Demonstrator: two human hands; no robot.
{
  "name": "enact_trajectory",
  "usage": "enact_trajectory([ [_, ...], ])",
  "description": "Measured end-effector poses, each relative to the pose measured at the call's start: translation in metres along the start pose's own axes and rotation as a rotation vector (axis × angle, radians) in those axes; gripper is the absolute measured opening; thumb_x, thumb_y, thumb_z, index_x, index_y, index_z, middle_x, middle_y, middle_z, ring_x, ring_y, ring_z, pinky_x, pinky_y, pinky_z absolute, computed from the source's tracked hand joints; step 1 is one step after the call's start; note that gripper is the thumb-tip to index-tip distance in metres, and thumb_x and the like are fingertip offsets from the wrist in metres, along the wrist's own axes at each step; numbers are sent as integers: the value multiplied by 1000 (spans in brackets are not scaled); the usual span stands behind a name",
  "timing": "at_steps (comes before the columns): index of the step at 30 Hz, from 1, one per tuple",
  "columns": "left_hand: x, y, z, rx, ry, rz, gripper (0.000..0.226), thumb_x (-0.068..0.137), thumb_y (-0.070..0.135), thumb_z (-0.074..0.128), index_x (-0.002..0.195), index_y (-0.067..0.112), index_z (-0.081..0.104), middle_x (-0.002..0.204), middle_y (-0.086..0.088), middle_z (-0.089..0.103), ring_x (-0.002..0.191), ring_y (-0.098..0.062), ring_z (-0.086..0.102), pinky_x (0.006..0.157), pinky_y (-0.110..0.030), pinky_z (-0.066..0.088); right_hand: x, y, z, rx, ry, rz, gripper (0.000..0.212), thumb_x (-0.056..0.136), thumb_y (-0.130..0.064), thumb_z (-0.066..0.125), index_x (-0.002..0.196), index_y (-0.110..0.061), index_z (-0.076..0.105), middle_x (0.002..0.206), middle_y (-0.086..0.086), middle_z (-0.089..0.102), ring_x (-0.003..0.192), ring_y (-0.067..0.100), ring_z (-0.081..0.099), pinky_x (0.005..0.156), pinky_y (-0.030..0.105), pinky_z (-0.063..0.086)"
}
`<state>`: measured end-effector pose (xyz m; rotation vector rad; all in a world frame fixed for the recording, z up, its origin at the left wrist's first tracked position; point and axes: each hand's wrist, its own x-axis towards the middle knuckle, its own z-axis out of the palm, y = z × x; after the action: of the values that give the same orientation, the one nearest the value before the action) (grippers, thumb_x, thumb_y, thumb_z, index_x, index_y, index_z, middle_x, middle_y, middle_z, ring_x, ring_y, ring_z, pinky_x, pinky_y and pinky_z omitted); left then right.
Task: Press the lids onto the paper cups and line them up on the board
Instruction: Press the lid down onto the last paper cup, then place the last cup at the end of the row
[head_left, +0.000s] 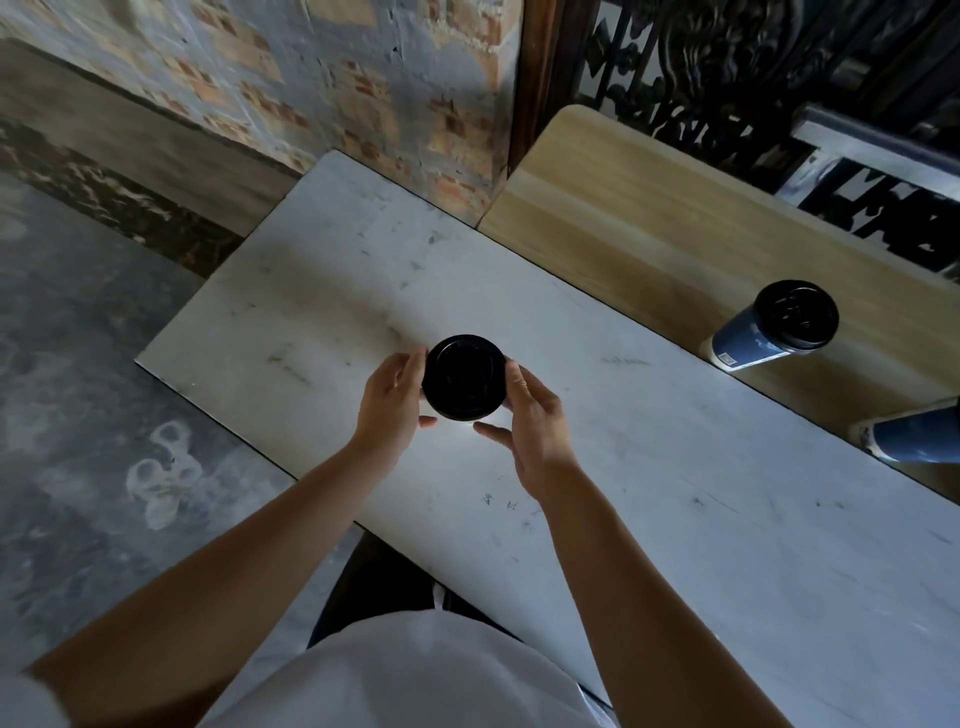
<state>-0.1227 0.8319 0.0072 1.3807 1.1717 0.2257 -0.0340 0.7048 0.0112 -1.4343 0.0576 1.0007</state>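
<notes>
A cup topped with a round black lid (464, 376) stands in the middle of the white marble table (675, 509); I look straight down on the lid, so the cup's body is hidden. My left hand (390, 402) holds its left side and my right hand (530, 423) its right side, fingers curled round it. On the wooden board (639, 223) at the right stands a blue paper cup with a black lid (776, 327). Another blue cup (914, 434) shows at the right edge, cut off by the frame.
A brick wall runs behind the table and a dark metal grille stands behind the wooden board. Grey floor lies to the left of the table. The table's near edge is close to my body.
</notes>
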Motion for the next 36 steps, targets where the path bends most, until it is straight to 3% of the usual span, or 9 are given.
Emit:
enact_trajectory([
  [6, 0, 2, -2, 4, -144, 267, 24, 108, 17, 35, 114, 17, 59, 103, 6, 66, 95, 2, 67, 71, -23, 60, 0, 1, 3, 1, 47, -17, 31, 106, -43, 44, 117, -31, 70, 131, 3, 64, 128, 19, 54, 83, 54, 62],
  [10, 9, 6, 0, -33, -174, 224, 31, 109, 17, 30, 118, 16, 60, 105, 8, 67, 96, 6, 66, 74, -23, 59, 4, -1, 0, 58, -51, 39, 39, 104, -48, 46, 129, -25, 66, 132, 0, 64, 134, 19, 53, 96, 55, 56],
  [15, 13, 19, 4, -193, -119, 53, 28, 106, 21, 39, 99, 21, 66, 93, 5, 67, 82, -1, 66, 62, -24, 61, 6, 7, -9, -271, -258, -145, 68, 85, -27, 80, 142, -43, 48, 141, -16, 56, 136, 6, 47, 105, 32, 48],
  [20, 33, 35, 20, -466, -82, -526, 29, 104, 43, 41, 98, 24, 62, 101, 0, 65, 92, -20, 61, 64, -43, 54, 29, -20, -1, -819, -38, -202, 89, 70, -32, 87, 144, -44, 39, 140, -8, 51, 131, 18, 46, 107, 50, 45],
  [22, 45, 36, 24, -474, -149, -570, 41, 105, 47, 33, 109, 18, 62, 103, -3, 69, 91, -24, 68, 64, -43, 54, 41, -44, -5, -1013, -28, -170, 92, 69, -42, 86, 146, -42, 35, 142, -2, 48, 131, 23, 45, 107, 50, 45],
  [24, 56, 32, 27, -263, -124, -337, 42, 106, 42, 31, 105, 15, 63, 94, 0, 71, 85, -23, 70, 74, -40, 56, 53, -69, -9, -1194, -40, -169, 93, 69, -49, 85, 146, -37, 34, 140, 3, 47, 128, 26, 47, 104, 50, 49],
  [28, 85, -6, 30, 463, -17, 483, 34, 97, 35, 45, 107, 9, 64, 109, -9, 68, 103, -35, 62, 89, -36, 45, 74, -113, -12, -1528, 18, -169, 90, 66, -55, 82, 142, -31, 40, 127, 9, 46, 118, 31, 53, 93, 47, 54],
  [32, 104, -33, 45, 895, -83, 529, 72, 87, 55, 52, 146, 13, 42, 154, -18, 39, 141, -45, 34, 115, -58, 30, 91, -145, -17, -1896, 70, -146, 92, 65, -67, 68, 144, -34, 36, 126, 10, 45, 115, 35, 51, 88, 48, 54],
  [36, 112, -55, 56, 975, -128, 442, 83, 86, 59, 54, 154, 16, 32, 162, -24, 21, 150, -47, 16, 120, -60, 14, 97, -174, -15, -2372, -11, -49, 86, 78, -54, 70, 151, -33, 29, 139, 11, 35, 121, 33, 43, 91, 44, 46],
])
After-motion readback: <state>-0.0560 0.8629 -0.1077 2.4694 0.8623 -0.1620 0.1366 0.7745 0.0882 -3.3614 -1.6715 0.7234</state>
